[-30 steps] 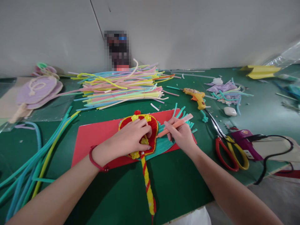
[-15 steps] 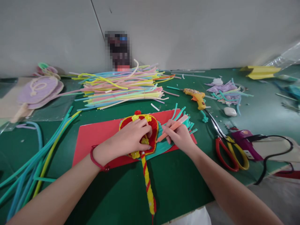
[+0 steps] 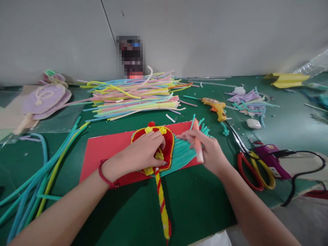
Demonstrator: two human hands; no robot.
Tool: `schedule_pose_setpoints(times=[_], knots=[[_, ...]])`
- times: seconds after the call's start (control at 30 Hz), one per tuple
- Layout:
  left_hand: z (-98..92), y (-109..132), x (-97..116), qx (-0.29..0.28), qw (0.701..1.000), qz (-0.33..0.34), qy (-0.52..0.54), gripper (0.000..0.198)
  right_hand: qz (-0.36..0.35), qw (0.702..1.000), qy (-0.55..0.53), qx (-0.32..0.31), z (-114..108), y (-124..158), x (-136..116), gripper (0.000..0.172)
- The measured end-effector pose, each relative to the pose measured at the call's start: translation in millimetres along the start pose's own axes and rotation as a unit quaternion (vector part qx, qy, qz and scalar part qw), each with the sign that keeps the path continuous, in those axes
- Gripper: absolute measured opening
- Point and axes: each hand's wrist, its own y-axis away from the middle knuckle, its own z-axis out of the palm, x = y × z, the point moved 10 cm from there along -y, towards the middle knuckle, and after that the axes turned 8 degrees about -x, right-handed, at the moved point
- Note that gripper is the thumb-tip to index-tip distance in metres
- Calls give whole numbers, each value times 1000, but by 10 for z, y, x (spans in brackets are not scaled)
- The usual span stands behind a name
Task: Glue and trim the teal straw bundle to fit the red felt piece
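My left hand [image 3: 147,147] lies over a red hand fan [image 3: 169,145] with yellow edging and small yellow flowers, its fingers bent and pressing it down. The fan's yellow-and-red twisted handle [image 3: 161,205] points toward me. Under the fan, a sheet of teal pipe cleaners [image 3: 183,152] spreads out to the right, its loose ends fanning at the far right. Beneath both is a red card [image 3: 102,155]. In my right hand [image 3: 213,152] a salmon-coloured marker [image 3: 198,145] is gripped above the teal strips, tilted, away from the fan's edge. My left hand hides much of the fan.
A pile of coloured pipe cleaners [image 3: 135,97] lies behind, with purple fans [image 3: 44,99] at the left. Loose teal and yellow strands [image 3: 55,164] lie near my left arm. At right are a yellow glue gun [image 3: 215,107], scissors [image 3: 252,171], a purple device [image 3: 271,160] with a black cable, and scraps.
My right hand has drawn back to the right from the fan's edge, and the marker has swung round in it to stand steeper. The left hand stays on the fan.
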Motion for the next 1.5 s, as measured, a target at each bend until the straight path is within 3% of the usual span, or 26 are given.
schedule_pose_setpoints(times=[0.1, 0.2, 0.33, 0.47, 0.67, 0.83, 1.0, 1.2, 1.3, 1.5], knots=[[-11, 9, 29, -2, 1000, 6, 2, 29, -96, 984, 149, -38, 142, 112, -238, 20], [-28, 16, 44, -1, 1000, 6, 6, 27, -203, 948, 234, -66, 325, 250, -386, 11], [-39, 24, 49, 2, 1000, 6, 15, 23, -284, 908, 297, -86, 458, 413, -429, 12], [-30, 31, 47, 4, 1000, 9, 12, 26, -332, 887, 305, -100, 507, 517, -472, 12], [-30, 24, 45, 14, 1000, 20, 16, 26, -289, 904, 310, -59, 417, 423, -423, 15], [-22, 22, 44, 9, 1000, 16, 10, 26, -315, 896, 301, -77, 454, 466, -446, 11], [-29, 35, 27, 14, 1000, 11, 21, 25, -280, 913, 294, -46, 376, 401, -409, 14], [-34, 29, 53, 14, 1000, 22, 6, 26, -306, 906, 288, -53, 408, 441, -450, 14], [-36, 32, 51, 17, 1000, 23, 9, 25, -277, 933, 229, -31, 297, 427, -437, 10], [-23, 29, 56, 13, 1000, 26, 2, 24, -98, 995, -28, 10, -82, 324, -327, 41]])
